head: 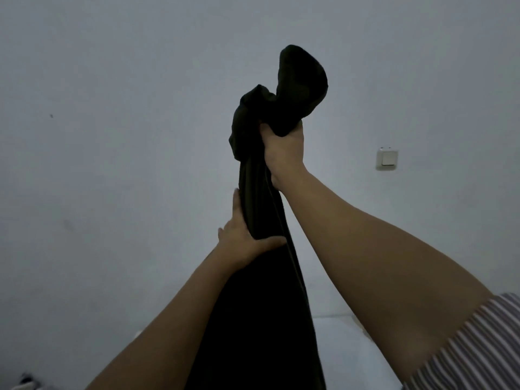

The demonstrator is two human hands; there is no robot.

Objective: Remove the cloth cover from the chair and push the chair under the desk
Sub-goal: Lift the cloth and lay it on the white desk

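A long black cloth cover hangs bunched in front of a pale wall, held up high. My right hand is raised and clenched around its upper part, with a loose fold of cloth flopping above the fist. My left hand grips the same cloth lower down, thumb wrapped across its front. The cloth's lower part drops out of the bottom of the frame between my forearms. No chair or desk is in view.
A white wall switch sits on the wall to the right. A pale flat surface shows low in the frame behind the cloth. A small dark-and-white object lies at the bottom left corner.
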